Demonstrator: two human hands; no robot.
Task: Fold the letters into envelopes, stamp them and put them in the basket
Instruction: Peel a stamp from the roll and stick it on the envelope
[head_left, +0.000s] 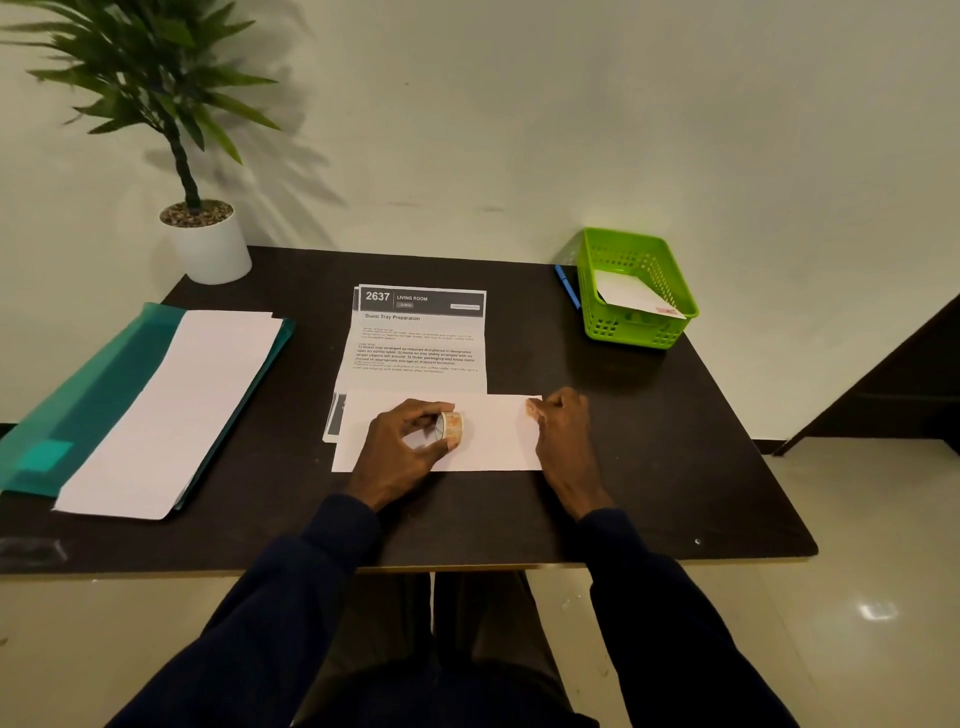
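A white envelope lies flat near the table's front middle, overlapping the lower end of a stack of printed letters. My left hand rests on the envelope and grips a small roll of stamps with an orange pattern. My right hand presses its fingertips on the envelope's top right corner. A green plastic basket stands at the back right with one stamped envelope inside.
A stack of white envelopes lies on a teal folder at the left. A potted plant stands at the back left corner. A blue pen lies just left of the basket. The dark table ends close in front.
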